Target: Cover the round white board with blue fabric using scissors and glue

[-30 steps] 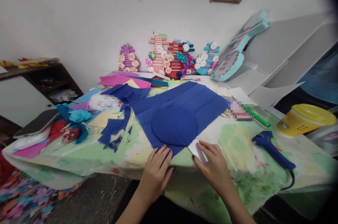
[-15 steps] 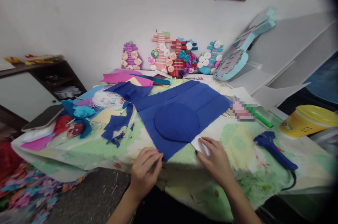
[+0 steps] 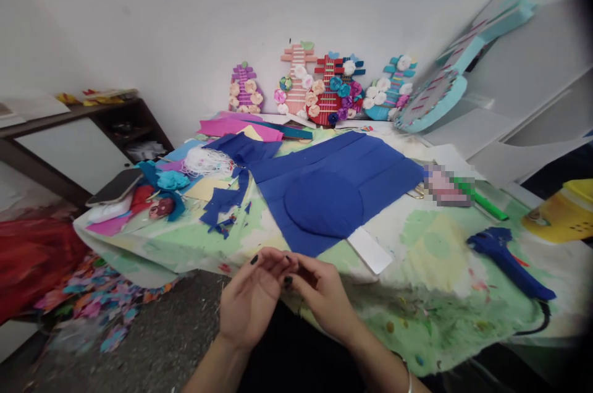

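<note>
My left hand (image 3: 250, 300) is turned palm up at the table's front edge, its fingers slightly curled and apart. Against its fingertips press the fingers of my right hand (image 3: 324, 297), thumb and forefinger drawn together; whether anything small is between them I cannot make out. Just beyond both hands lies a large blue sheet (image 3: 352, 155), crepe paper or cloth. On the sheet rests a rounded blue-covered shape (image 3: 323, 201). A white strip (image 3: 370, 251) sticks out from that shape toward the front right, touched by neither hand.
A blue glue gun (image 3: 512, 266) with a cord lies at right, near a yellow bucket (image 3: 560, 214) and a green stick (image 3: 491, 204). Blue scraps (image 3: 220, 204) and white string (image 3: 206, 161) are at left. Decorated lute shapes (image 3: 328, 90) lean against the wall.
My right hand has let go of the white strip and moved left to meet my left hand. My left hand has turned palm up. The view has shifted left.
</note>
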Demonstrator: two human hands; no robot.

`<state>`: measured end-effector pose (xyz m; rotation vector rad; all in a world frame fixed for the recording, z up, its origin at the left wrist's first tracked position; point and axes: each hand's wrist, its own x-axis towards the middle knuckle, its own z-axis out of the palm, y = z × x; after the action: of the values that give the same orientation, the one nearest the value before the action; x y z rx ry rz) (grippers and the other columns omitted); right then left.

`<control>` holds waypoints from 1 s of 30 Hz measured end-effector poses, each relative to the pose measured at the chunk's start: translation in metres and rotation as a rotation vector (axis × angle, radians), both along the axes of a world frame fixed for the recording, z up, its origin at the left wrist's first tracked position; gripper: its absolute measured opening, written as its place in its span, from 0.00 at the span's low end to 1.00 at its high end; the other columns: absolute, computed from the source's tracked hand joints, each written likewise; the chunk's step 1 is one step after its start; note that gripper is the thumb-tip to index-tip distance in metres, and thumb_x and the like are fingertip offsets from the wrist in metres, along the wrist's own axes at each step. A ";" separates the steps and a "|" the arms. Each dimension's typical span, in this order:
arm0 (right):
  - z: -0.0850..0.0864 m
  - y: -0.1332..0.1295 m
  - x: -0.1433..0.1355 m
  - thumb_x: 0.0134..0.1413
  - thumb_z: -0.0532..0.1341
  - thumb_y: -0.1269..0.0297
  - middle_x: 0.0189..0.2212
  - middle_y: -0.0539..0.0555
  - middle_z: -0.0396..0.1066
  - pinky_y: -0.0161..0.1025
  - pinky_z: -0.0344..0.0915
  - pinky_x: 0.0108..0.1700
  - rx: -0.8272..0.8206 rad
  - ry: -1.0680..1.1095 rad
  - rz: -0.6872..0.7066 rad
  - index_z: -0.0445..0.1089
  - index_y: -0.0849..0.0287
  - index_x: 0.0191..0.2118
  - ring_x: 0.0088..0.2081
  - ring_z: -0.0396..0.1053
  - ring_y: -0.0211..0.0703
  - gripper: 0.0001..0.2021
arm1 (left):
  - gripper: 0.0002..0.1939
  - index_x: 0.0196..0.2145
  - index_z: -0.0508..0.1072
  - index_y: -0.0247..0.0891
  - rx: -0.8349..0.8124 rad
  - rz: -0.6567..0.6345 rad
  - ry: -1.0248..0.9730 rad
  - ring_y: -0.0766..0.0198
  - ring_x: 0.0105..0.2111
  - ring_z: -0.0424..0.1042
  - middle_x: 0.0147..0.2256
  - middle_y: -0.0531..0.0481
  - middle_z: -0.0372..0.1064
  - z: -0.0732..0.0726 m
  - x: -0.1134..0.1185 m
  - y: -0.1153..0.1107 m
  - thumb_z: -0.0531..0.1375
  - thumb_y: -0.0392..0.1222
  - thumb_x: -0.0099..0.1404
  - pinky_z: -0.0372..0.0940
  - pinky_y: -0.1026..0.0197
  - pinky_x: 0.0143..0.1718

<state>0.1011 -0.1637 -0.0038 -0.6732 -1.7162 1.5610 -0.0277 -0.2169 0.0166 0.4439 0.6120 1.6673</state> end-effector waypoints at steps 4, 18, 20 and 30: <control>-0.006 0.002 0.004 0.57 0.54 0.67 0.18 0.50 0.68 0.33 0.65 0.26 0.067 -0.113 -0.056 0.75 0.61 0.31 0.20 0.66 0.36 0.12 | 0.13 0.34 0.78 0.32 -0.014 -0.042 0.050 0.54 0.43 0.71 0.36 0.43 0.73 -0.006 -0.002 -0.002 0.56 0.41 0.60 0.65 0.53 0.50; 0.000 0.003 0.017 0.55 0.55 0.64 0.15 0.48 0.65 0.31 0.59 0.21 0.026 -0.186 -0.096 0.74 0.61 0.27 0.16 0.62 0.34 0.13 | 0.12 0.36 0.77 0.33 -0.012 -0.101 0.273 0.53 0.44 0.70 0.38 0.41 0.73 -0.004 0.000 -0.006 0.59 0.43 0.60 0.65 0.55 0.49; 0.003 0.004 0.017 0.56 0.54 0.68 0.15 0.49 0.65 0.31 0.57 0.24 0.249 -0.292 -0.103 0.71 0.60 0.23 0.19 0.63 0.34 0.14 | 0.11 0.36 0.77 0.34 -0.077 -0.099 0.407 0.54 0.42 0.71 0.37 0.43 0.73 -0.003 -0.005 -0.007 0.61 0.43 0.59 0.66 0.57 0.46; 0.017 0.000 -0.019 0.58 0.57 0.66 0.26 0.51 0.74 0.33 0.59 0.33 0.685 -0.394 -0.026 0.71 0.59 0.29 0.29 0.68 0.37 0.09 | 0.14 0.37 0.73 0.40 -0.294 0.573 0.690 0.61 0.36 0.73 0.37 0.50 0.74 -0.023 -0.058 -0.016 0.65 0.46 0.53 0.68 0.62 0.38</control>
<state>0.0825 -0.1633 0.0135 -0.6552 -2.3404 0.7491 -0.0859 -0.2329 -0.0063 0.6740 1.5903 1.9001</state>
